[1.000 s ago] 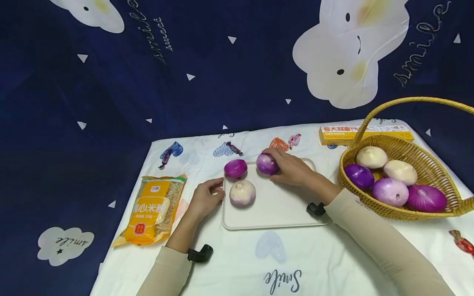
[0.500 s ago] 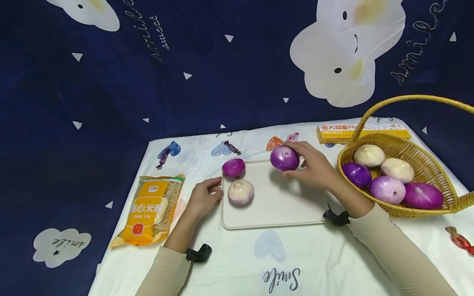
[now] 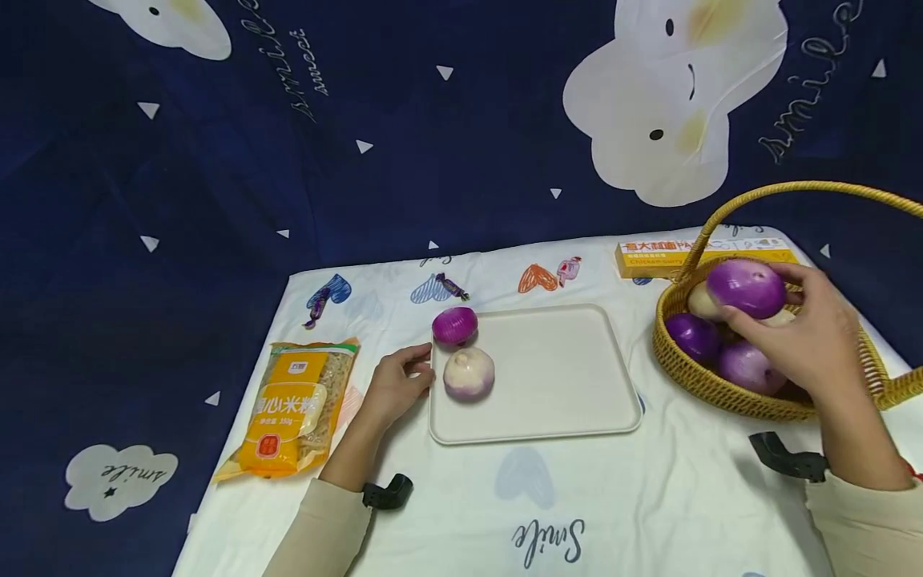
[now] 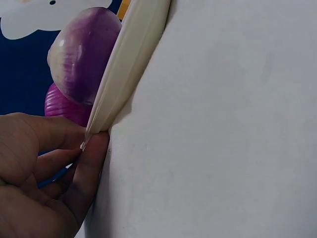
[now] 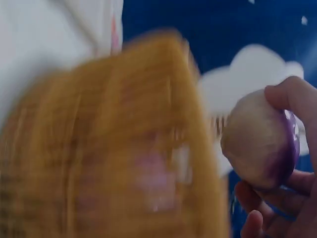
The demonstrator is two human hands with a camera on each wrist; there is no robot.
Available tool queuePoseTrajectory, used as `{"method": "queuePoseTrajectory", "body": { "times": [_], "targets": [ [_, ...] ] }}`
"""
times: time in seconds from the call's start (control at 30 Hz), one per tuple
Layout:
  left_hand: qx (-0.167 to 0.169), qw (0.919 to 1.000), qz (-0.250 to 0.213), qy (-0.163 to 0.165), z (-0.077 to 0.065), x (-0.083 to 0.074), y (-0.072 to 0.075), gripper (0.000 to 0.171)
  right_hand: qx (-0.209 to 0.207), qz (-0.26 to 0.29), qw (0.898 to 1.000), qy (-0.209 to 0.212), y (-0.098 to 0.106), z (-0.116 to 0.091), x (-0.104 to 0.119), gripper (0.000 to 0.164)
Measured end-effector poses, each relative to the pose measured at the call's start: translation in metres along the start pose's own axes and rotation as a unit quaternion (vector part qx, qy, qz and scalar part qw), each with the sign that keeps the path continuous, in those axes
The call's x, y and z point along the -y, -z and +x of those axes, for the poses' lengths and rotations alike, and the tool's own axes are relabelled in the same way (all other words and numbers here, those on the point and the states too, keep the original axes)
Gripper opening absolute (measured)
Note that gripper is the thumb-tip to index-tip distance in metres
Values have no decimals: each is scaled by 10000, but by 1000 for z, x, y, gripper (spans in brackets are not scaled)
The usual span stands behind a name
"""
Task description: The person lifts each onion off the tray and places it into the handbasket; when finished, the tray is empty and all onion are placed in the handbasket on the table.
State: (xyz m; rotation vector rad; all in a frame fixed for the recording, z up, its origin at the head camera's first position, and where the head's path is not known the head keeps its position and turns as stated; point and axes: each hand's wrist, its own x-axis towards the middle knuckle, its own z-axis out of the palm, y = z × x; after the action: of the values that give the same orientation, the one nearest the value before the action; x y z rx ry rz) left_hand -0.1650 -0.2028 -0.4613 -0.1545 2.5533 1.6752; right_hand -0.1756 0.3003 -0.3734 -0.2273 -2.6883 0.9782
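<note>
My right hand [image 3: 818,332] grips a purple-and-white onion [image 3: 747,288] just above the wicker basket [image 3: 671,353]. In the right wrist view the same onion [image 5: 260,141] sits between thumb and fingers, beside the blurred basket wall [image 5: 99,134]. At the white tray's [image 3: 548,377] left edge, my left hand [image 3: 397,389] pinches the rim, and the left wrist view shows its fingertips on the tray rim [image 4: 119,74]. On the tray's left side lie a magenta onion [image 3: 455,326] and a whitish onion [image 3: 469,374]. Several onions rest in the basket, partly hidden by my right hand.
A noodle bag [image 3: 292,409] lies left of the tray. Behind the basket is a yellow pasta box [image 3: 649,260], and the basket's tall handle [image 3: 800,188] arches over it. Wrapped candies [image 3: 452,286] lie near the table's back edge.
The right hand has lifted the purple onion off the tray and carried it rightward to above the basket. The left hand has stayed at the tray's left edge.
</note>
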Motion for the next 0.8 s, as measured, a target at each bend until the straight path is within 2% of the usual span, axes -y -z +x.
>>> {"method": "queuePoseTrajectory", "body": {
  "times": [0.1,0.27,0.43,0.63,0.8],
  "targets": [
    [2,10000,60,40,0,0,1,44,80,-576,9969,-531,15,-1,-22,100],
    [-18,10000,83,28,0,0,1,43,300,-1309,9889,-639,22,-3,-42,102],
    [-39,10000,65,43,1,1,0,44,638,-1468,9860,-468,19,-2,-43,105],
    [-50,10000,47,71,0,2,0,45,963,-1326,9865,25,11,2,-39,103],
    [-60,10000,33,34,-1,1,0,44,952,-1190,9879,291,4,4,-40,100]
  ]
}}
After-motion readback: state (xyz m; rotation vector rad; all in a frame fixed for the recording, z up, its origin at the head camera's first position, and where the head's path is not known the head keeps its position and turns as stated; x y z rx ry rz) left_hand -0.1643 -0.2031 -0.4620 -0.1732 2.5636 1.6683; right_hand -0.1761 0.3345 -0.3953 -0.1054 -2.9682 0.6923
